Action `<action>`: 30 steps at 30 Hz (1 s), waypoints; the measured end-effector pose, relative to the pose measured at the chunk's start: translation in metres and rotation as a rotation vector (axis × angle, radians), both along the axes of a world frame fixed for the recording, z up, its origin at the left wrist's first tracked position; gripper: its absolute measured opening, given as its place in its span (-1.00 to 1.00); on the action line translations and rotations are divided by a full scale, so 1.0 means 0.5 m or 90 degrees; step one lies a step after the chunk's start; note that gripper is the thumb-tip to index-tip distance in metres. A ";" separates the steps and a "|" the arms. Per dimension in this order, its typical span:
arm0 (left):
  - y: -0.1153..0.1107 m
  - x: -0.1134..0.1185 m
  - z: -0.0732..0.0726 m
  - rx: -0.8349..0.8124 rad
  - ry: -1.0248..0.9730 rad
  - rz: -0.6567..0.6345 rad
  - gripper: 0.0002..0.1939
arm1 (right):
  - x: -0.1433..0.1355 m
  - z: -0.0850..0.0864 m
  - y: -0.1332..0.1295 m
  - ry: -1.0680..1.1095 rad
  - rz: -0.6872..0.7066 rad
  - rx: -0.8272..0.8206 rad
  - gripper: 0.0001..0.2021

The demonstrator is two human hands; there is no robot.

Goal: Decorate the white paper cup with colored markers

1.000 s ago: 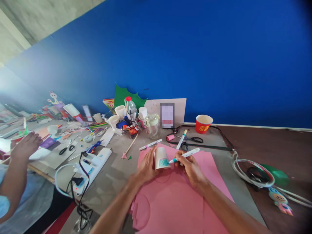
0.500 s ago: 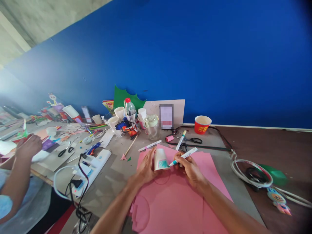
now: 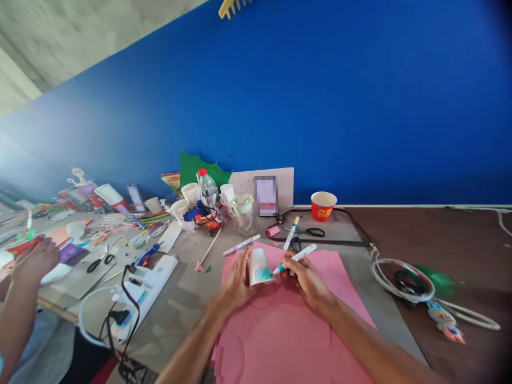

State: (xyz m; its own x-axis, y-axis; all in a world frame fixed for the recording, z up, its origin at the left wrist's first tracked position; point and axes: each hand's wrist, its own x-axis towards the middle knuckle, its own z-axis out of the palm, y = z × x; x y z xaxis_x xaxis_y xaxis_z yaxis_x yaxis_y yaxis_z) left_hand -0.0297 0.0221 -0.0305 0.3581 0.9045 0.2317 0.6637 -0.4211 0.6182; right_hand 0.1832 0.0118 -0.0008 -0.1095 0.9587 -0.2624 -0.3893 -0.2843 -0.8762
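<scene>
A white paper cup, tilted and upside down, is held in my left hand over pink paper sheets. Its side carries a teal-filled patch with a pink outline. My right hand grips a white marker with a teal tip, which touches or nearly touches the edge of that patch. Behind the hands lie a second marker with a yellowish-green end, a pink marker, a pink cap and black-handled scissors.
A power strip with cables and a blue glue gun lie to the left. Cups, a bottle and a clear jar stand behind. A red paper bowl is at back right. Another person's hand works at far left.
The view has shifted slightly, so the table things appear a little further left. More of the patch on the cup looks teal. Both hands keep their hold.
</scene>
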 end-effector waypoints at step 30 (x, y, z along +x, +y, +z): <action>0.002 -0.011 -0.018 -0.035 -0.018 0.022 0.00 | -0.004 0.009 0.003 0.008 -0.004 -0.022 -0.71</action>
State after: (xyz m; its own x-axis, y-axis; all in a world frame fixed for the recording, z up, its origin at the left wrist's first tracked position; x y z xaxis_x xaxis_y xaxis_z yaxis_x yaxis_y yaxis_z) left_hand -0.0354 0.0233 -0.0395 0.3199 0.9280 0.1911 0.6598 -0.3630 0.6580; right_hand 0.1810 0.0134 0.0036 -0.1068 0.9499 -0.2937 -0.4015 -0.3115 -0.8613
